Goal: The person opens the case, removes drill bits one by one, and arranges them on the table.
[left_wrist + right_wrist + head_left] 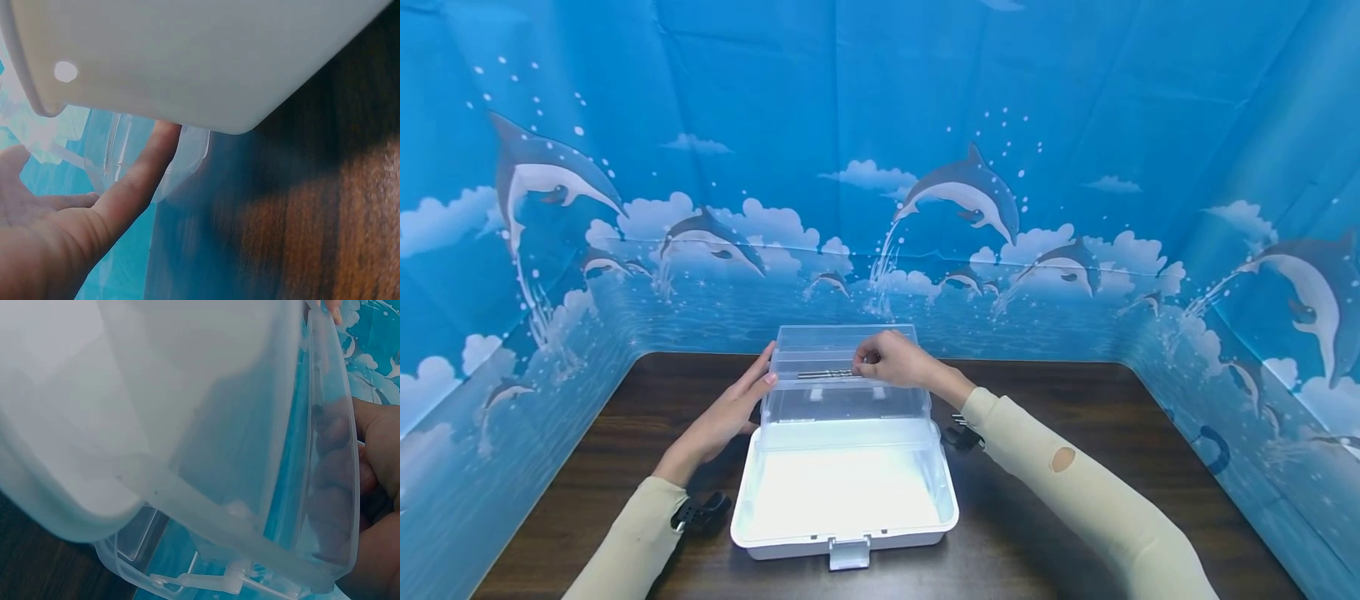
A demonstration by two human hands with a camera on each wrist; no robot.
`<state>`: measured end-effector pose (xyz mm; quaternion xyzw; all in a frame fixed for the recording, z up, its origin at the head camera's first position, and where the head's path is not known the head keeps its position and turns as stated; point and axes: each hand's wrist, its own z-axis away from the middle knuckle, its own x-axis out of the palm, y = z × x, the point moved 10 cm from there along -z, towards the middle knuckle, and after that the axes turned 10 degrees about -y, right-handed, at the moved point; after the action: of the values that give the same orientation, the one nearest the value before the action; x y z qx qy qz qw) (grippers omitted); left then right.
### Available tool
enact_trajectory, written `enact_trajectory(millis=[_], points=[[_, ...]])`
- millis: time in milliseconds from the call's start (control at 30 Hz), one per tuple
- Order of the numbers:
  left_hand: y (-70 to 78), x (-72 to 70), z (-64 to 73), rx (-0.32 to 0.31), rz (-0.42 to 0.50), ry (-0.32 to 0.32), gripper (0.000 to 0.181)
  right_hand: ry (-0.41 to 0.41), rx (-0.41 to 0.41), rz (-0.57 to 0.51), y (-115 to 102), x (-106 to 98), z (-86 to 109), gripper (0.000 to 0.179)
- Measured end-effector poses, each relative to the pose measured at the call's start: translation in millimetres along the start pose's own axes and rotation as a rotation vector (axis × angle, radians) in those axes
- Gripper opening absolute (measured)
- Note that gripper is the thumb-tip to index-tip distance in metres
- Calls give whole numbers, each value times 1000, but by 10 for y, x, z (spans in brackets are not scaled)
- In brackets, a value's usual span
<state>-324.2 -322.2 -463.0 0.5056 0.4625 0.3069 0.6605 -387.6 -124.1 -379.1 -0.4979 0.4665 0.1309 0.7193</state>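
A white storage box (pixel 845 542) with its clear lid raised stands on the table, its clear trays (pixel 850 402) folded out at the back. Slim silver drill bits (pixel 826 374) with spiral grooves lie lengthwise in an upper tray. My right hand (pixel 895 360) pinches their right end with curled fingers. Through the clear tray wall (pixel 334 487), the curled fingers of that hand (pixel 381 469) are partly visible in the right wrist view. My left hand (pixel 730 417) rests against the trays' left end, fingers extended. In the left wrist view, one fingertip of this hand (pixel 81 231) is hidden behind the box.
A latch (pixel 849 553) hangs at the box's front edge. The dark wooden table (pixel 1060 517) extends on both sides. A blue dolphin-print curtain (pixel 850 108) encloses the back and sides. Black straps are on both wrists.
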Motion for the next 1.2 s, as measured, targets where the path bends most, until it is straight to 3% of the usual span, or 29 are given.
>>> enact_trajectory(millis=[600,900,1033,1200], points=[[-15,-10,10,-17,20,-9,59,4,-67,-12,-24,1,-22,17],[-6,-17,41,-18,27,-1,66,68,-86,21,-51,-50,60,16],[-11,40,10,-20,25,-10,67,94,-65,12,39,-85,177,16],[-1,11,38,-25,-11,7,66,117,-69,10,98,-133,223,15]])
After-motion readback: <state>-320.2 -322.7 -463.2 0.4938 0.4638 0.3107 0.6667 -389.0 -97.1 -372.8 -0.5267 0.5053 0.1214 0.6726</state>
